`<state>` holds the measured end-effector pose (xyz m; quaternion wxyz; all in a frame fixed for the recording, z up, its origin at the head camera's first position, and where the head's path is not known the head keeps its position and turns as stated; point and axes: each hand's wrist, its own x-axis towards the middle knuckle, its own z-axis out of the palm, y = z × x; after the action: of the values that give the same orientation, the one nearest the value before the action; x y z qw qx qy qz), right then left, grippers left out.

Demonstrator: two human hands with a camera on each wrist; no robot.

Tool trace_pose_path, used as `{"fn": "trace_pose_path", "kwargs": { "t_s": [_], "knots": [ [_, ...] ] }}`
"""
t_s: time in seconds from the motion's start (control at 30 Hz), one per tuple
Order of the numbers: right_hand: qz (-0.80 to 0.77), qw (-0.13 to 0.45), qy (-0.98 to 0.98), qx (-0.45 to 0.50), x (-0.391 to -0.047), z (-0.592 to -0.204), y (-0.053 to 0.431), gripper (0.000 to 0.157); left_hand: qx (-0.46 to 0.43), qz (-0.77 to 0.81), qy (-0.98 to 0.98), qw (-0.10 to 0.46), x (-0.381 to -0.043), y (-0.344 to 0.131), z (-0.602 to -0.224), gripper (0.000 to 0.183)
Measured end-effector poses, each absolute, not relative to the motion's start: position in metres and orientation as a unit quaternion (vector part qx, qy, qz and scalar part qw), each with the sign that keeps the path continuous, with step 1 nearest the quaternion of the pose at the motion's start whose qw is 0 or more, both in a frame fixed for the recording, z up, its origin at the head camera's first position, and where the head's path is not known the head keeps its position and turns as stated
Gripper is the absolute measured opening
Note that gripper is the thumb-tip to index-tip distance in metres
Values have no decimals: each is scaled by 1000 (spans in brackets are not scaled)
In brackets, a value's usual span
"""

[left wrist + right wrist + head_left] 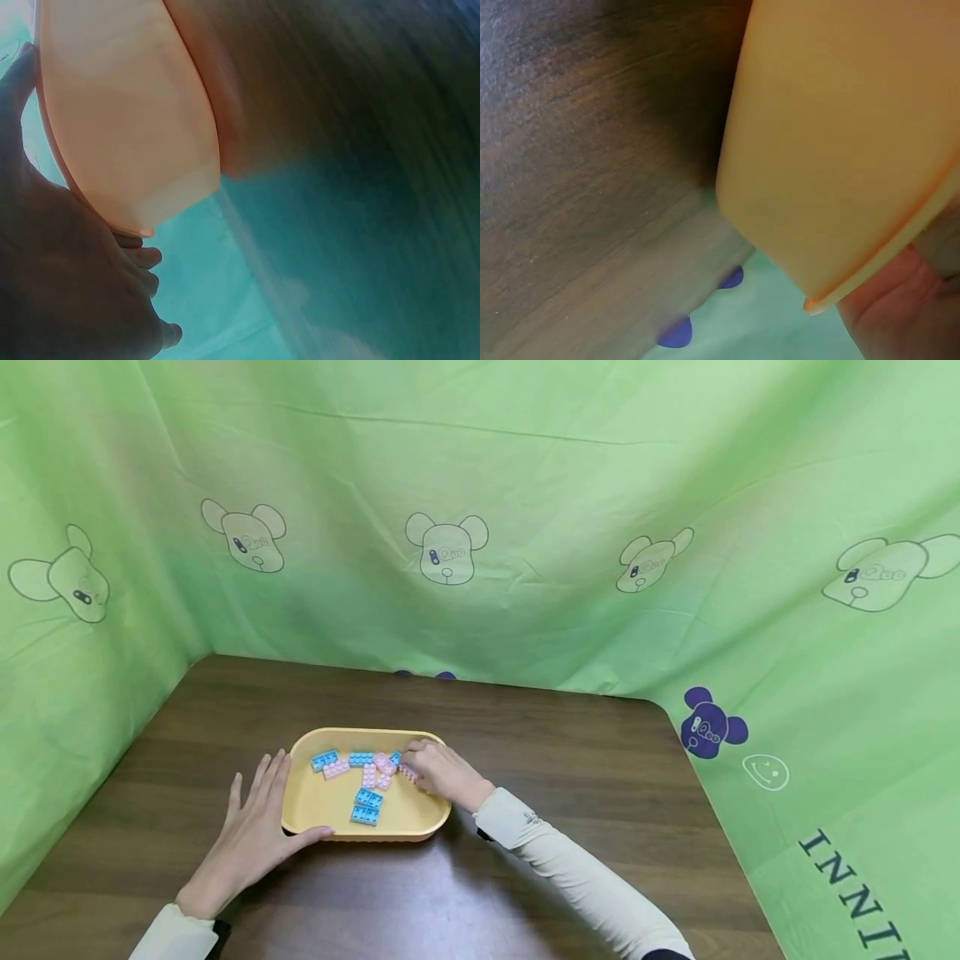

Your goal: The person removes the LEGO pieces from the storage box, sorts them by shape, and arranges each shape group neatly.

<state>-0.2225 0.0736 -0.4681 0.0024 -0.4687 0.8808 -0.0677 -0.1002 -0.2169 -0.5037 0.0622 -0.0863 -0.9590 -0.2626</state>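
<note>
A yellow oval tray (315,806) stands on the table and holds several blue and pink toy building bricks. My left hand (251,835) rests along its left end, fingers straight and spread, thumb at the near rim; in the left wrist view the hand (75,277) lies against the tray wall (135,112). My right hand (442,772) reaches over the right end, its bent fingers down at a pink brick (407,773) and a blue brick (394,758). Whether it grips one I cannot tell. The tray wall (840,135) hides its fingertips in the right wrist view.
Inside the tray, two blue bricks (366,807) lie near the front, and a blue brick (324,761) lies beside a pink brick (337,769) at the left. The brown wooden table (570,760) has a green printed cloth (525,468) hanging behind and around it.
</note>
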Motion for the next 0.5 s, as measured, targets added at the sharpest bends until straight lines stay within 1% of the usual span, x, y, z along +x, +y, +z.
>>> {"fn": "trace_pose_path", "kwargs": {
  "t_s": [0.2,0.4,0.5],
  "knots": [
    [-69,-7,882,-466,-224,-471,72,33,-87,-263,-959,61,-100,-217,-504,128],
    [-53,-57,877,-474,-225,-477,70,25,-87,-264,-958,63,-101,-217,-505,128],
    [-48,-72,876,-474,-224,-478,68,23,-86,-264,-959,64,-101,-217,-505,128]
  ]
}}
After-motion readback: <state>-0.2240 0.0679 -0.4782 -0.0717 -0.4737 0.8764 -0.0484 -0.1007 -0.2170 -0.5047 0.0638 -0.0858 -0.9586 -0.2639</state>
